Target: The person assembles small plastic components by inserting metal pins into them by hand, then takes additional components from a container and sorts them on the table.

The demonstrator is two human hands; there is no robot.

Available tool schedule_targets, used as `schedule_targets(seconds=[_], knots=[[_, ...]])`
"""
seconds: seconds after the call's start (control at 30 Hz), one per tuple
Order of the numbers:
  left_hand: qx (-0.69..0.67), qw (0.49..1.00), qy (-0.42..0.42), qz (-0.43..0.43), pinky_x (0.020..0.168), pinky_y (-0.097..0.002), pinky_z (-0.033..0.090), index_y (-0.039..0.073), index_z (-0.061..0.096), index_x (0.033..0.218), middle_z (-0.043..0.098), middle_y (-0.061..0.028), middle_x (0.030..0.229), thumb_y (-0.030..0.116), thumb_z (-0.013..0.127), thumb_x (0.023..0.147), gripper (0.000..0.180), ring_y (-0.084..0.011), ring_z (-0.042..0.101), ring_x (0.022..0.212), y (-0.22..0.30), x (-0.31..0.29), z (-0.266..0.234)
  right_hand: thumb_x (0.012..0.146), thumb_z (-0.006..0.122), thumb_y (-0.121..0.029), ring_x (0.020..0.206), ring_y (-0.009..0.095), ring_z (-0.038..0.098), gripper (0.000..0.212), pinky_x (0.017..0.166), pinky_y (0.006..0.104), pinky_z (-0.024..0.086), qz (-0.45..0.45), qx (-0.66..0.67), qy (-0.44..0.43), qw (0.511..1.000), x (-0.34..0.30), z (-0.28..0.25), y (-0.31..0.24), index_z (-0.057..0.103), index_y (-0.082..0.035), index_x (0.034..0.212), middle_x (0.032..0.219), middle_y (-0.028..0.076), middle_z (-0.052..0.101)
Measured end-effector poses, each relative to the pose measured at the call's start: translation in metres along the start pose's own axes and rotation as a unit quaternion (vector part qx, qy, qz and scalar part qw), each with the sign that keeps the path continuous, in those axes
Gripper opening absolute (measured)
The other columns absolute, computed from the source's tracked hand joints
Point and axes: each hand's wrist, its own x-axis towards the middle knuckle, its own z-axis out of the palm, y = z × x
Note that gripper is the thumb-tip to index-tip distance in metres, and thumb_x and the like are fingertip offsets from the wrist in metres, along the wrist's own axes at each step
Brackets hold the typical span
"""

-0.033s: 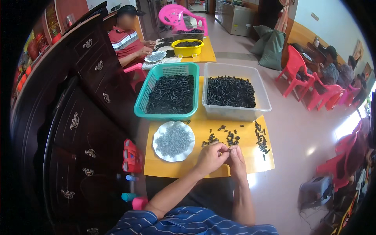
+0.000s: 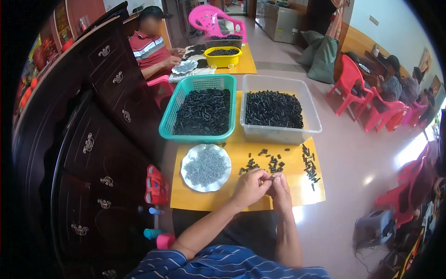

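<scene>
Over the near edge of the yellow tabletop point(image 2: 241, 197), my left hand point(image 2: 253, 186) and my right hand point(image 2: 281, 193) meet with fingertips pinched together. Between them shows a bit of a small black piece, mostly hidden by the fingers. Just beyond my hands lie loose short black cylindrical pieces point(image 2: 274, 163). More black pieces point(image 2: 310, 167) are strewn along the right side of the table. To the left of my left hand, a white wavy-rimmed plate point(image 2: 186, 180) holds a heap of small clear-grey pieces point(image 2: 206, 166).
A teal basket point(image 2: 163, 125) and a clear plastic bin point(image 2: 312, 122), both filled with black pieces, stand at the table's far side. Dark wooden drawers point(image 2: 88, 172) rise on the left. Beyond, a person point(image 2: 151, 46) works at another table; others sit on pink chairs at right.
</scene>
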Motion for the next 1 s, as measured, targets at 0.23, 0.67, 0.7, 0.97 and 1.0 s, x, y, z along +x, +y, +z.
schedule_targets(seconds=[0.23, 0.67, 0.7, 0.97, 1.0], knots=[[0.057, 0.989, 0.024, 0.133, 0.071, -0.0409, 0.052, 0.004, 0.063, 0.089, 0.065, -0.0146, 0.086, 0.009, 0.068, 0.085, 0.008, -0.0329, 0.065, 0.078, 0.02, -0.011, -0.007, 0.105, 0.049, -0.038, 0.092, 0.015, 0.061, 0.026, 0.081, 0.034, 0.052, 0.042, 0.106, 0.065, 0.991, -0.002, 0.001, -0.01, 0.056, -0.013, 0.11, 0.099, 0.003, 0.061], [0.044, 0.984, -0.038, 0.17, 0.075, -0.0422, 0.053, 0.002, 0.066, 0.095, 0.066, -0.0158, 0.09, 0.007, 0.068, 0.085, 0.011, -0.035, 0.066, 0.085, 0.012, -0.039, 0.034, 0.104, 0.051, -0.039, 0.105, 0.022, 0.063, 0.023, 0.092, 0.0446, 0.051, 0.025, 0.312, 0.075, 0.947, 0.001, -0.003, -0.01, 0.061, -0.018, 0.104, 0.117, 0.005, 0.065], [0.044, 0.984, -0.038, 0.17, 0.075, -0.0422, 0.053, 0.002, 0.066, 0.095, 0.066, -0.0158, 0.09, 0.007, 0.068, 0.085, 0.011, -0.035, 0.066, 0.085, 0.012, -0.039, 0.036, 0.104, 0.051, -0.038, 0.104, 0.021, 0.063, 0.022, 0.092, 0.0434, 0.051, 0.018, 0.316, 0.065, 0.946, 0.002, -0.004, -0.01, 0.061, -0.018, 0.104, 0.115, 0.004, 0.065], [-0.052, 0.997, -0.035, 0.043, 0.07, -0.0321, 0.055, 0.002, 0.064, 0.102, 0.068, -0.0113, 0.088, 0.0, 0.066, 0.086, 0.016, -0.0217, 0.069, 0.077, 0.006, -0.046, 0.029, 0.104, 0.052, -0.036, 0.101, 0.02, 0.063, 0.02, 0.091, 0.0391, 0.052, 0.037, 0.332, 0.036, 0.942, -0.001, 0.005, -0.011, 0.061, -0.018, 0.105, 0.111, 0.004, 0.065], [-0.052, 0.997, -0.039, 0.043, 0.07, -0.0321, 0.055, 0.002, 0.064, 0.102, 0.068, -0.0113, 0.088, 0.0, 0.066, 0.086, 0.016, -0.0217, 0.069, 0.077, 0.007, -0.044, 0.025, 0.104, 0.052, -0.035, 0.1, 0.02, 0.062, 0.02, 0.091, 0.0385, 0.052, 0.017, 0.305, 0.037, 0.951, -0.001, 0.006, -0.01, 0.06, -0.017, 0.106, 0.11, 0.004, 0.065]])
